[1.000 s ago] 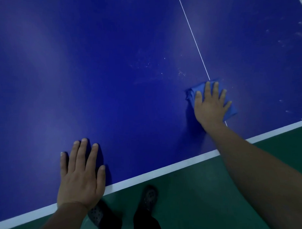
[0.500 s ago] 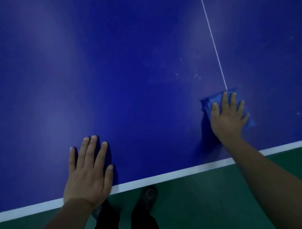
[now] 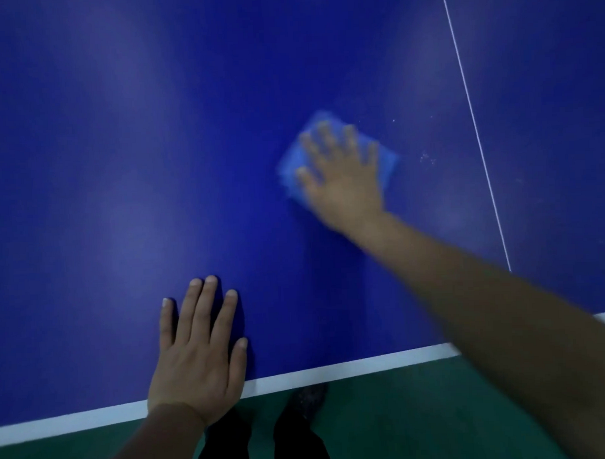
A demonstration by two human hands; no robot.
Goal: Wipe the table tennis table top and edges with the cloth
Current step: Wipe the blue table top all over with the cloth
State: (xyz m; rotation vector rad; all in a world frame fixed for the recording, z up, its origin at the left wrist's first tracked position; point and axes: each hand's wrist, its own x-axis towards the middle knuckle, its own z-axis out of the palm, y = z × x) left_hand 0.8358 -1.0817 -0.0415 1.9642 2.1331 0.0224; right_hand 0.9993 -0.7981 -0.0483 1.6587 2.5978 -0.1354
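Head view: blue surface [image 3: 120, 150] above green floor [image 3: 403, 414]; left hand [image 3: 196, 356] laid flat, right hand [image 3: 343, 173] spread flat, pressed on cloth [image 3: 292, 164].

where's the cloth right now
In the head view the blue cloth lies flat on the blue table top right of centre, under the right hand, left of the thin white centre line.
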